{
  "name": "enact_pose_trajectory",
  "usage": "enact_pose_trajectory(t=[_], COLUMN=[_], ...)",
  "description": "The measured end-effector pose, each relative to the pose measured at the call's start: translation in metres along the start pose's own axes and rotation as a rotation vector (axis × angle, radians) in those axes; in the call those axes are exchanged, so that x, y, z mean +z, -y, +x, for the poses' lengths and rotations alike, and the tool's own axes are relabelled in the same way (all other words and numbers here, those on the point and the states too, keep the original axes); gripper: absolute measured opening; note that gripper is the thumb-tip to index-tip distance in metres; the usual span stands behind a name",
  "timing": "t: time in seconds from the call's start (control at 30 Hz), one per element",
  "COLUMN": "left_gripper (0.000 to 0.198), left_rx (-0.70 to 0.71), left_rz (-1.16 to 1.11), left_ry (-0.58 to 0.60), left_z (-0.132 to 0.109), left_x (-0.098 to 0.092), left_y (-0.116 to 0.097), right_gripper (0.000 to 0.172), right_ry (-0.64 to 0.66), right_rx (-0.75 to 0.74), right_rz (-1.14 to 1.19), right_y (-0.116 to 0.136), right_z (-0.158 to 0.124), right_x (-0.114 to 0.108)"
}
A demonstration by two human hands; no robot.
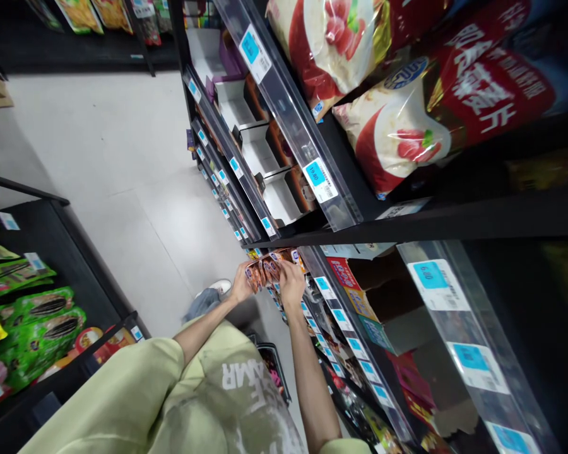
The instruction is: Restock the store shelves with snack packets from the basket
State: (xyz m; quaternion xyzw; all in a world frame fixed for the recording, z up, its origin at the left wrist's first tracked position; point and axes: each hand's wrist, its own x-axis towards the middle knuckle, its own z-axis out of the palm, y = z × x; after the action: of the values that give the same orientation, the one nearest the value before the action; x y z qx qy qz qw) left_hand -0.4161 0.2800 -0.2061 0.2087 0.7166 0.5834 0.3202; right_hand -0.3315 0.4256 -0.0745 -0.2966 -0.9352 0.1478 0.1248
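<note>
Close to the shelf edge, both my hands are on a shallow box of small brown snack packets. My left hand grips the near-left end of the box, its fingers curled around the side. At the other end, my right hand has its fingers bent over the packets by the shelf; whether it grips the box or a packet is too small to tell. A few orange-brown packs show just beyond my right fingers.
Tall shelves with price tags rise on the right, holding bags of cereal and open cartons. Green snack bags fill a shelf on the left. A dark basket is low beside my body, above the grey floor.
</note>
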Motion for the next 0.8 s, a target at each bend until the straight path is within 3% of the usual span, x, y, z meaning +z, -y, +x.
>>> enact_pose_trajectory(t=[0.17, 0.33, 0.5, 0.63, 0.8], left_gripper=[0.074, 0.076, 0.077, 0.08, 0.084], left_rx=[0.066, 0.133, 0.177, 0.171, 0.125], left_rz=[0.05, 0.107, 0.126, 0.145, 0.206], left_ry=[-0.016, -0.02, -0.003, 0.009, 0.025], left_z=[0.003, 0.001, 0.001, 0.002, 0.003], left_x=[-0.002, -0.003, -0.003, 0.001, 0.005], left_y=[-0.006, -0.005, -0.004, -0.009, -0.013], right_gripper=[0.037, 0.042, 0.055, 0.049, 0.039], right_ry=[0.035, 0.166, 0.357, 0.399, 0.351], right_rx=[0.347, 0.344, 0.375, 0.458, 0.473], right_rz=[-0.076, -0.199, -0.349, -0.297, -0.194], right_y=[-0.023, -0.009, 0.006, -0.009, -0.04], right_z=[0.001, 0.004, 0.025, 0.039, 0.049], right_x=[-0.01, -0.017, -0.006, 0.011, 0.021])
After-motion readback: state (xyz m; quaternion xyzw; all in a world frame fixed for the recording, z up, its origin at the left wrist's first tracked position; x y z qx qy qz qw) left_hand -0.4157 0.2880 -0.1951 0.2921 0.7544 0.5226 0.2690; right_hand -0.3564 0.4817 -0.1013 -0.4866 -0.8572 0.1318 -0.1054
